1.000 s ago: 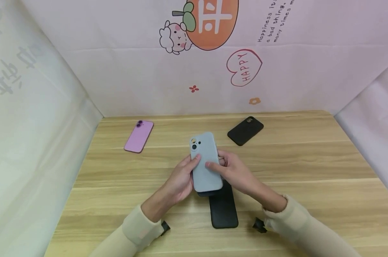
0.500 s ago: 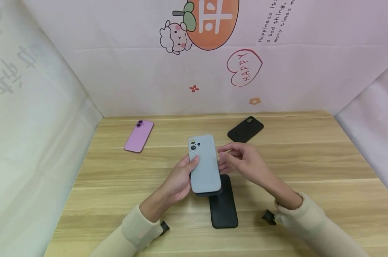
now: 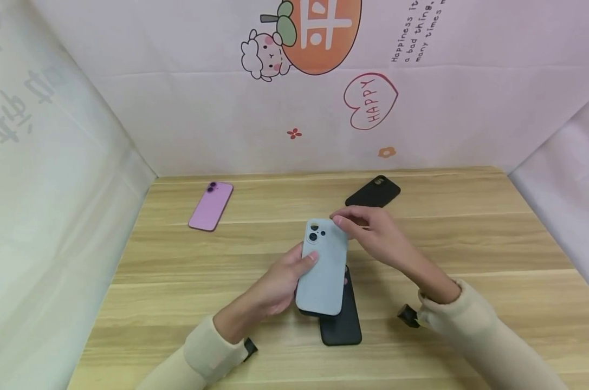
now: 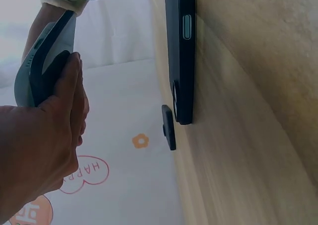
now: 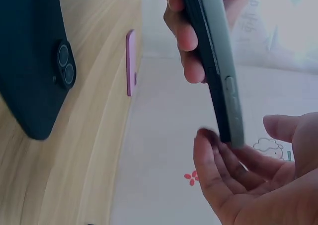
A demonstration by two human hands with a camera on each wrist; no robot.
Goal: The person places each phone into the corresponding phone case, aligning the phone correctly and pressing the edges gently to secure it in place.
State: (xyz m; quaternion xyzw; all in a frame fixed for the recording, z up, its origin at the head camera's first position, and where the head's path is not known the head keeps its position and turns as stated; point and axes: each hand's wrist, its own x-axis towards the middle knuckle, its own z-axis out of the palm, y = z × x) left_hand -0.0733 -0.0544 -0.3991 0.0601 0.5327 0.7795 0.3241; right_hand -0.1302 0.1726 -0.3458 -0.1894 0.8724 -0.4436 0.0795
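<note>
In the head view my left hand holds a pale grey-blue phone case, back side up, its thumb on the back and its fingers underneath. A dark phone lies against the underside of the case and shows as a dark edge in the right wrist view. Lenses show through the case's camera cutout. My right hand is at the case's top right corner; in the right wrist view its bent fingers reach the corner while the thumb stands apart. Below them a black phone lies on the table, partly covered.
A pink phone lies at the back left of the wooden table. At the back right is a black phone-shaped piece with a camera opening, partly behind my right hand. White printed cloth hangs around the table.
My right hand has let go of the case's right side and moved up to its top corner. My left hand has shifted the case and phone right and slightly nearer to me.
</note>
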